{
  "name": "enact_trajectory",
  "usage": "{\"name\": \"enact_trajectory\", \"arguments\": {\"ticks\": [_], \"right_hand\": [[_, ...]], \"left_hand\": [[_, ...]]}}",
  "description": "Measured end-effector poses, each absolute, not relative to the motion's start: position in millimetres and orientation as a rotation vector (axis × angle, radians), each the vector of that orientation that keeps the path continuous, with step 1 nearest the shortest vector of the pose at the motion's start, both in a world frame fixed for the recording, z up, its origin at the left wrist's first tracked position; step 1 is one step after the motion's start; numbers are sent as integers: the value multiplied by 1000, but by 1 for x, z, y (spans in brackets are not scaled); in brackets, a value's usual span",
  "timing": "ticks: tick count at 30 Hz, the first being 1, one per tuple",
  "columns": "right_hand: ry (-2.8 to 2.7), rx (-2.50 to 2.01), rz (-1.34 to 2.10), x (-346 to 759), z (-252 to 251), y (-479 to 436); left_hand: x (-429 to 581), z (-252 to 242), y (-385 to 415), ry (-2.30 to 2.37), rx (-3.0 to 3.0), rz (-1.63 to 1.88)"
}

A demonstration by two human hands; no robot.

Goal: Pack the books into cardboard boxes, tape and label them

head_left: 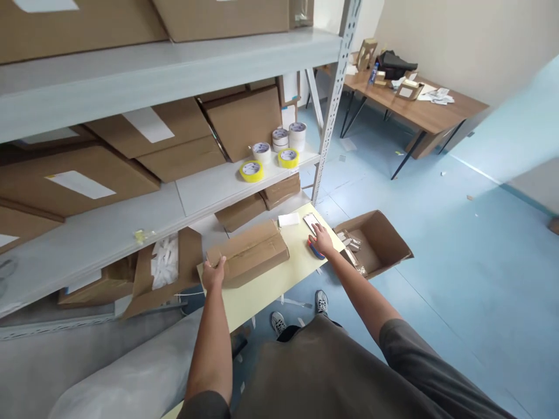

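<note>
A long closed cardboard box (251, 251) lies on the pale yellow tabletop (262, 291). My left hand (213, 273) grips its left end, thumb near the top edge and other fingers partly hidden. Beyond the box's right end, my right hand (322, 240) is over the table with thumb and fingers apart. Under its thumb side sits a red and blue object (316, 249), possibly a tape dispenser; I cannot tell whether the hand touches it. A flat white, dark-edged object (311, 221) lies by the fingertips. A small white stack (289, 219) rests behind the box.
Rolls of yellow tape (252, 170) and white tape (297, 137) stand on the metal shelf (205, 203) among large cartons. An open carton (379, 241) with small packets is right of the table. Another open carton (165, 262) holds white pieces at left. A brown desk (437, 113) stands farther back.
</note>
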State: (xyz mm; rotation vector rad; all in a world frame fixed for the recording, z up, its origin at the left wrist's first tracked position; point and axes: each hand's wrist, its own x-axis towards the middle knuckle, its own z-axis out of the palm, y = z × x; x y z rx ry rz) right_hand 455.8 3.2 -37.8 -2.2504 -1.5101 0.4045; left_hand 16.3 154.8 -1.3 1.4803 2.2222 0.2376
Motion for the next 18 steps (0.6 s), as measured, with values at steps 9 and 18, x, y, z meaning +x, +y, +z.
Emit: {"name": "enact_trajectory", "arguments": {"ticks": [9, 18], "right_hand": [[-1484, -2457, 1141, 484, -121, -23], [-1519, -2494, 1139, 469, -129, -26]], "left_hand": [[51, -12, 127, 2308, 1496, 217], [66, 0, 126, 2328, 1429, 234]]}}
